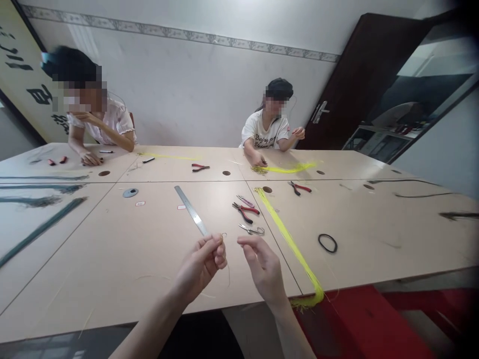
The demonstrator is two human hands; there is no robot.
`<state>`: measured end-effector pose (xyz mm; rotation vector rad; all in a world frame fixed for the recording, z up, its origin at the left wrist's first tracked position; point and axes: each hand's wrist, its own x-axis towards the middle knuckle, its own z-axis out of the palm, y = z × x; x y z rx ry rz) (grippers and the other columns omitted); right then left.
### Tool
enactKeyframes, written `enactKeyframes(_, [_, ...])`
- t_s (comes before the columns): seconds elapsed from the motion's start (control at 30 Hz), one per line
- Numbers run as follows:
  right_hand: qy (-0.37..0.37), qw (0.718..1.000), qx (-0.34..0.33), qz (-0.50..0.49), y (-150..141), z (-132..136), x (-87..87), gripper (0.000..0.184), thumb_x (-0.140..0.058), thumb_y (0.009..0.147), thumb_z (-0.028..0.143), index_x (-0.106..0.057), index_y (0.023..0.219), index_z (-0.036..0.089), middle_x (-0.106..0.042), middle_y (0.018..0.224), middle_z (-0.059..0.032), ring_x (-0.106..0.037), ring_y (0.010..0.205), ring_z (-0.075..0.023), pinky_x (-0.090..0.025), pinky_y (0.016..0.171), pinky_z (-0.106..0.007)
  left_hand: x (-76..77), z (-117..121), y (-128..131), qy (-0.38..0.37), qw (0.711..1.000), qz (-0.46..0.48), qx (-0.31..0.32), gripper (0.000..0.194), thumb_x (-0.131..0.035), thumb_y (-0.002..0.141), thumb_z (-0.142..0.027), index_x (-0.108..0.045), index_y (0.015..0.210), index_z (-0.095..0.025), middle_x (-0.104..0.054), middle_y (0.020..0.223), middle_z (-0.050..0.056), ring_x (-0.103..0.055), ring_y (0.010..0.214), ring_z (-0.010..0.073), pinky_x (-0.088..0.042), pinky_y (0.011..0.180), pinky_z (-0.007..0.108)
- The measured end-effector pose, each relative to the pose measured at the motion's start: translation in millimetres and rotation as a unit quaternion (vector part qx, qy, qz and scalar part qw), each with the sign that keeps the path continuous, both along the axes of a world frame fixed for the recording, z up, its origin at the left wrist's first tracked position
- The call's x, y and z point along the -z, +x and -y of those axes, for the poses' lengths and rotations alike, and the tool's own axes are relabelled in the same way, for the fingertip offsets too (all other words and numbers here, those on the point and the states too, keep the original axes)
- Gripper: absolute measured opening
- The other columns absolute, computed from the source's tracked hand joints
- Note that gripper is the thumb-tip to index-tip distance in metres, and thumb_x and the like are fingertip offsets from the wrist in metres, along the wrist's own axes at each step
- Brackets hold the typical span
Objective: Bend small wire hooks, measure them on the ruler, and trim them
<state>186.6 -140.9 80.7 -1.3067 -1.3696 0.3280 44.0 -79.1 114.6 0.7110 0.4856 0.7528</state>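
My left hand (205,262) is closed, thumb and forefinger pinching a thin thread (228,274). A small curl of it stands above the fingertips and a tail hangs below. Just to the right, my right hand (264,267) is raised with fingers stretched toward the left hand and the thumb a little apart; I see nothing held in it. Beyond my hands lie a steel ruler (190,209), small scissors (252,230), red-handled pliers (246,211) and pink-handled snips (245,201). A bundle of yellow thread (288,237) runs past my right hand, over the table's edge.
Green thread bundles (45,229) lie at left, a grey disc (130,192) and a black ring (328,243) on the table (123,249). More pliers (299,188) lie farther back. Two people (267,130) sit opposite. A red stool (374,324) stands at lower right.
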Motion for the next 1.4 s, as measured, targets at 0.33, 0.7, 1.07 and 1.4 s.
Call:
enactKeyframes(0.33, [-0.009,0.993,-0.109,-0.044,-4.3,-7.9,-48.8,0.012,-0.05,0.091,0.025,-0.059,0.097,0.021,-0.066,0.089,-0.0045,-0.065,0.085,-0.0189,-0.054,0.076,-0.036,-1.5,0.6,3.0,0.07,0.996,-0.025,0.045,0.024,-0.06,0.088,-0.026,-0.056,0.068,-0.013,-0.051,0.056,-0.007,-0.047,0.046,0.0061,-0.042,0.047,0.02])
enactKeyframes(0.7, [-0.04,0.99,-0.138,0.008,-21.8,-11.5,-60.1,0.014,-0.046,0.093,0.024,-0.056,0.084,0.022,-0.064,0.088,-0.0035,-0.063,0.092,-0.02,-0.05,0.08,-0.035,-7.2,-4.3,-25.2,0.164,0.982,-0.046,0.082,0.022,-0.06,0.087,-0.03,-0.056,0.072,-0.014,-0.054,0.06,-0.006,-0.049,0.05,0.0078,-0.042,0.051,0.022])
enactKeyframes(1.07, [0.052,0.979,-0.197,0.028,-57.9,-80.2,-88.1,0.007,-0.05,0.091,0.024,-0.057,0.09,0.024,-0.063,0.091,-0.0022,-0.062,0.088,-0.0176,-0.051,0.078,-0.034,-36.9,-41.4,-67.7,0.274,0.949,-0.147,-0.053,0.019,-0.059,0.085,-0.026,-0.056,0.069,-0.016,-0.052,0.054,-0.006,-0.048,0.05,0.0079,-0.037,0.05,0.021])
enactKeyframes(1.4, [0.132,0.979,-0.155,-0.008,-53.5,-106.0,-93.5,0.01,-0.049,0.091,0.025,-0.058,0.095,0.024,-0.066,0.085,-0.0011,-0.065,0.078,-0.0161,-0.055,0.065,-0.029,-56.3,-68.4,-42.4,0.381,0.861,-0.206,-0.267,0.011,-0.059,0.071,-0.016,-0.054,0.061,-0.019,-0.052,0.055,-0.005,-0.048,0.052,0.0084,-0.038,0.048,0.02])
